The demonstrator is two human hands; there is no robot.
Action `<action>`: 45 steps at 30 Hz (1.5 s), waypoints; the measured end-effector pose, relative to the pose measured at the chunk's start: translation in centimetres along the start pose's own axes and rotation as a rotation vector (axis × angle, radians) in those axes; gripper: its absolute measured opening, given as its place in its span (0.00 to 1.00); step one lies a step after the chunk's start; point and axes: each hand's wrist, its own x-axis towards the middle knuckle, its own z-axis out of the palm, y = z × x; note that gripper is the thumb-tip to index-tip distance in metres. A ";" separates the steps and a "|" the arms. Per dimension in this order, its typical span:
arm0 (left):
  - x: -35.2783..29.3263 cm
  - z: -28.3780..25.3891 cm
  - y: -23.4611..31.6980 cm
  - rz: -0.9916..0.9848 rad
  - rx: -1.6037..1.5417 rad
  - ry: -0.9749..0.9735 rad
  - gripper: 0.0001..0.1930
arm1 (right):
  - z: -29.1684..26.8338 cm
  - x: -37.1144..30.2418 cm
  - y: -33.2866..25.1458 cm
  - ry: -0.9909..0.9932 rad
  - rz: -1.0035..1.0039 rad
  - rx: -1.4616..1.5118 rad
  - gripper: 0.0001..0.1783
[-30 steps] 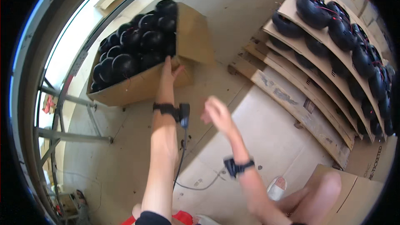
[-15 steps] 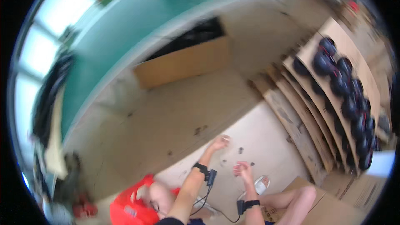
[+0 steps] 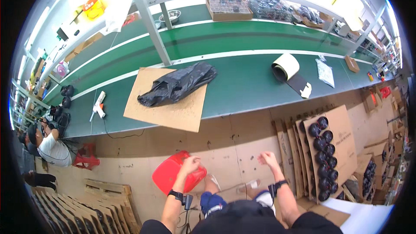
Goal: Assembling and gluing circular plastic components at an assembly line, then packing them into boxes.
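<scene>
My left hand [image 3: 190,165] hovers over or beside the red plastic stool [image 3: 167,174]; whether it touches the stool I cannot tell. Its fingers are loosely bent and hold nothing visible. To the right, above the floor, my right hand [image 3: 267,159] has its fingers apart with nothing in them. Each wrist wears a black strap with a small device, and a cable hangs by the left one. On the green workbench ahead, a black plastic bag [image 3: 180,84] lies on a cardboard sheet [image 3: 182,119] that juts past the front edge.
A white glue gun [image 3: 99,106] and a cream-and-black roll [image 3: 286,67] lie on the workbench [image 3: 242,84]. Right of me stand cardboard sheets [image 3: 344,141] with black round parts [image 3: 323,160]. A wooden pallet [image 3: 110,188] is at lower left; a person [image 3: 56,149] sits at far left.
My view has swung up from the floor to the workbench. My hands are farther apart, and I seem more upright. The red stool now appears beside my left hand.
</scene>
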 end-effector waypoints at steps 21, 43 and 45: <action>-18.7 -2.5 -12.5 -0.457 -0.808 0.187 0.12 | 25.8 23.4 -38.2 -0.020 -0.973 -1.442 0.61; 0.8 -18.7 4.3 -0.396 -0.167 0.231 0.19 | 33.4 33.5 -39.6 -0.212 -0.907 -1.499 0.26; 3.1 -20.1 4.0 -0.344 -0.130 0.273 0.18 | 33.0 33.3 -40.8 -0.224 -0.844 -1.414 0.28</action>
